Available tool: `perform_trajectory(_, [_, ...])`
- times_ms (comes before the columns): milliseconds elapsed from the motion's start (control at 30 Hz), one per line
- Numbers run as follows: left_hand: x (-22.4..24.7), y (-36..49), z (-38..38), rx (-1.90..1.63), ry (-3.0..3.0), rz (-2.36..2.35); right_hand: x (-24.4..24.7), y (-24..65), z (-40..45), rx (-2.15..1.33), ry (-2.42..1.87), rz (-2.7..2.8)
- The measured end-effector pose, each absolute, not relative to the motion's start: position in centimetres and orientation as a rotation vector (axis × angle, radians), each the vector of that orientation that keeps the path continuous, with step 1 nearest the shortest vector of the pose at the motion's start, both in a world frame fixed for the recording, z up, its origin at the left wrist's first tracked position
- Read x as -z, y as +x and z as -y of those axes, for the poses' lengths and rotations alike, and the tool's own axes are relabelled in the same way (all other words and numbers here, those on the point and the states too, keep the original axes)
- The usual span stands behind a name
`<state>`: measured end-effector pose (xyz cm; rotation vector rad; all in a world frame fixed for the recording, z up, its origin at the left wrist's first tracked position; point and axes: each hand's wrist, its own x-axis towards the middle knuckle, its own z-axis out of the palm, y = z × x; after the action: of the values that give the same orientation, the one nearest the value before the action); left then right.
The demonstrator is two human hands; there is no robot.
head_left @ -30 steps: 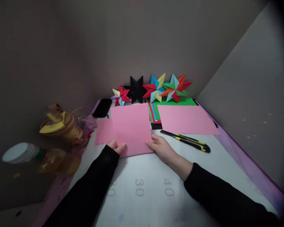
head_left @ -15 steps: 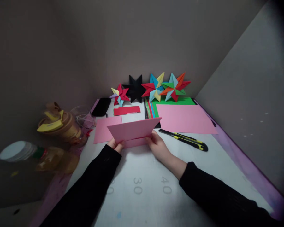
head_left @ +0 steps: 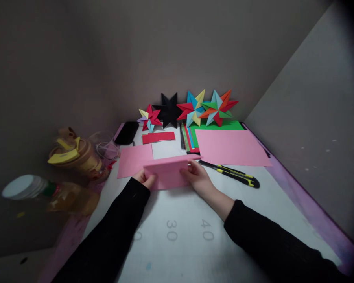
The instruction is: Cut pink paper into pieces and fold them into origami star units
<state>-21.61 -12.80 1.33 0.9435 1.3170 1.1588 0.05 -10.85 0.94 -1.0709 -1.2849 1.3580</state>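
Note:
A folded pink sheet of paper (head_left: 168,175) is held between both hands above the white mat (head_left: 188,220). My left hand (head_left: 145,179) pinches its left end, thumb on the near face. At the right end, my right hand (head_left: 196,175) grips the same sheet with thumb and fingers. A crease runs across the upper part of the sheet, and some of the paper behind it is hidden. Left of it on the mat lies another pink piece of paper (head_left: 132,159). Close to my right hand rests a black and yellow utility knife (head_left: 230,173).
Folded paper stars (head_left: 191,109) stand against the back wall. Red paper strips (head_left: 158,137), a black phone (head_left: 127,133) and a large pink sheet (head_left: 234,147) over coloured papers lie behind the hands. On the left are a lidded cup (head_left: 76,155) and a bottle (head_left: 67,196).
The paper's raised flap has come down toward the near side, so the sheet shows a flatter face. Both hands keep hold at its ends, with the right hand's fingers shifted slightly.

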Motion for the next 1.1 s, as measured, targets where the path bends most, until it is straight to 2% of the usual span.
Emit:
perform_trajectory(100, [-1.0,-21.1,13.4,-1.161,0.899,-1.273,-1.1,0.1,11.1,-1.540,-0.989,1.163])
perform_trajectory(200, [-0.5,-21.2,13.5,-1.076,0.841,-1.256,-1.2,0.1,11.4,-1.546,-0.991,1.140])
perform_trajectory(467, [0.5,-22.1,13.3,-1.078,0.837,-1.218,-1.5,0.7,11.8,-1.122,-1.056,1.315])
perform_trajectory(567, [0.4,-22.0,13.5,-1.064,0.871,-1.223,-1.6,0.9,12.0,-1.157,-1.113,1.418])
perform_trajectory(867, [-3.0,-20.8,14.2,-1.312,1.076,-1.295,-2.1,0.9,11.8,-1.122,-1.184,1.308])
perform_trajectory(1100, [-5.3,-20.3,15.2,-1.210,1.363,-1.492,-3.9,0.6,12.5,-1.082,-1.140,1.403])
